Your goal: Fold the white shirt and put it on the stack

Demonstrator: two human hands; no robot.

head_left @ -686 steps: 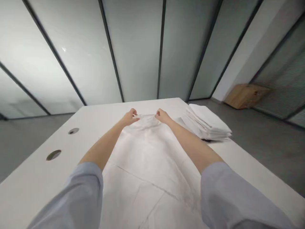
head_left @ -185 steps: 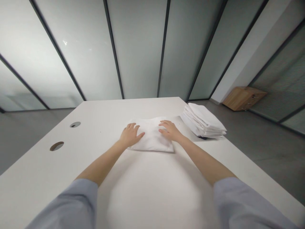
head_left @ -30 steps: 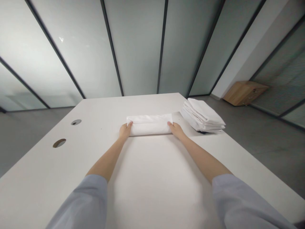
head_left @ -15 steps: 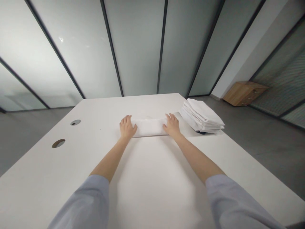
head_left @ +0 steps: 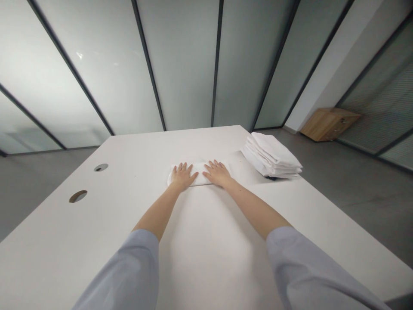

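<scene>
Left hand: The person's left hand [head_left: 183, 176] is resting palm-down on the left half of the cloth, with the fingers spread and pointing forward, away from the person.

Right hand: The right hand [head_left: 218, 173] is lying the same way on the right half, its fingertips angling in toward the left hand. The two hands are just apart, with a strip of cloth showing between them.

Grip: Both hands are open and pressing flat. Neither is clenching or grasping anything.

Folded cloth: A folded white cloth [head_left: 200, 179], long and narrow, is lying crosswise on the tabletop, directly in front of the person and under both palms. Its ends are showing beyond each hand.

Stack: A stack of folded white cloths [head_left: 270, 157] is sitting to the right of the right hand, near the far right edge of the table and well clear of the hand.

Table: A large white table [head_left: 97, 224] is carrying everything, with two round cable holes [head_left: 101, 167] near its left edge.

Sleeves: Pale blue-grey sleeves [head_left: 129, 267] are covering the person's upper arms, and the forearms are bare.

Surroundings: Frosted glass partitions [head_left: 187, 64] are rising beyond the table, a grey floor [head_left: 355, 206] is spreading around it, and a low wooden cabinet [head_left: 329, 125] is standing against the far right wall.
</scene>
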